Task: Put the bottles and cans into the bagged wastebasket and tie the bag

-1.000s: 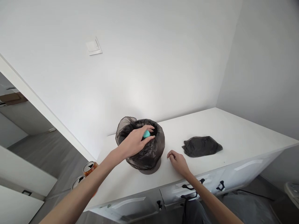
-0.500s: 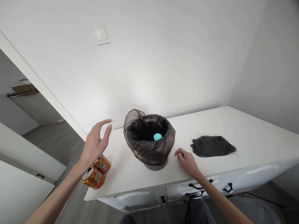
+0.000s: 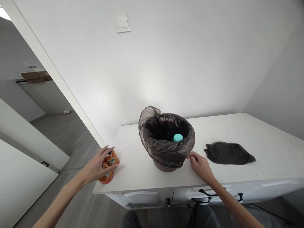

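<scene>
My left hand (image 3: pixel 96 166) is at two orange soda cans on the counter's left end, its thumb and fingers spread around the farther can (image 3: pixel 112 158). The nearer can (image 3: pixel 106 178) is partly hidden behind that hand. Both cans stand upright, the farther one with its top opened. My right hand (image 3: pixel 200 166) rests low over the counter with curled fingers, close beside the bin's right side; I cannot tell whether it touches the bag. A brown bin (image 3: pixel 165 167) stands between my hands, lined with a black plastic bag (image 3: pixel 166 152) folded over its rim. Inside it shows a turquoise round lid (image 3: pixel 178 137).
A folded black plastic bag (image 3: pixel 230 153) lies on the white counter (image 3: pixel 140 177) to the right. Behind rises a wall with a light switch (image 3: pixel 123 22). Drawers with black handles (image 3: pixel 209 192) are below. A doorway opens at the left.
My left hand has come down from above the cans to around the farther one. My right hand sits closer to the bin's bag. The view has shifted left.
</scene>
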Demonstrator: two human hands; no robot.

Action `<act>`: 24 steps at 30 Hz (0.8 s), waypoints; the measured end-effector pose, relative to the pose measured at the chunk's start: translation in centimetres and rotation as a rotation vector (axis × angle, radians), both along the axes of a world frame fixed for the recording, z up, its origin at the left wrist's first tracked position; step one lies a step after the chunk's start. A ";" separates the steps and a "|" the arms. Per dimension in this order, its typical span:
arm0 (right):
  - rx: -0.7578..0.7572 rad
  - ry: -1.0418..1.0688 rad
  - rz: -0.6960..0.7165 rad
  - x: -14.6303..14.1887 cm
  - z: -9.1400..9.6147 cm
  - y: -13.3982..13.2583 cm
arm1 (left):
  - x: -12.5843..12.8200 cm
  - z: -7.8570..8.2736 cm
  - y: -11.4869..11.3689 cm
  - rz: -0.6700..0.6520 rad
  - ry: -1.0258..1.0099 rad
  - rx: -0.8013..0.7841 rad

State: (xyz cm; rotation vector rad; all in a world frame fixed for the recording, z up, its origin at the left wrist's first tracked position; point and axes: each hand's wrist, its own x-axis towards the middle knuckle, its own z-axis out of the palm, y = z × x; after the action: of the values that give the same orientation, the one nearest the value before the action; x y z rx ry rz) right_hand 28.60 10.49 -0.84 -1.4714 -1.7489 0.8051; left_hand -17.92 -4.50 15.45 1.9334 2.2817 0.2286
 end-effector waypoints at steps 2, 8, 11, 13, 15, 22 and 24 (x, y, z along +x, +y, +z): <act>0.011 -0.013 0.003 0.0 -0.3 0.1 | 0.6 -0.2 -0.6 0.018 -0.005 -0.013; 0.015 -0.046 0.001 0.2 -1.2 0.4 | 2.9 -0.4 0.1 0.027 0.062 0.072; 0.014 -0.056 0.000 0.4 -1.5 0.6 | 3.8 -0.5 1.3 0.000 0.069 0.100; 0.019 -0.061 0.002 0.5 -1.7 0.7 | 4.4 -0.7 2.3 -0.022 0.070 0.124; 0.025 -0.058 0.008 0.6 -1.8 0.8 | 4.8 -1.0 3.2 -0.038 0.078 0.141; 0.018 -0.037 0.017 0.6 -1.7 0.7 | 4.1 -2.4 5.0 -0.038 0.055 0.154; 0.013 -0.031 0.018 0.6 -1.8 0.8 | 3.8 -2.4 5.2 -0.064 0.044 0.159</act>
State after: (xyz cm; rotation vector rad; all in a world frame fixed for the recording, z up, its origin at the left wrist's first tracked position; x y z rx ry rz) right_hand 29.17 11.26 -2.62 -1.4681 -1.7898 0.7828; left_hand -14.13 0.68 13.07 2.1041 2.2880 0.3747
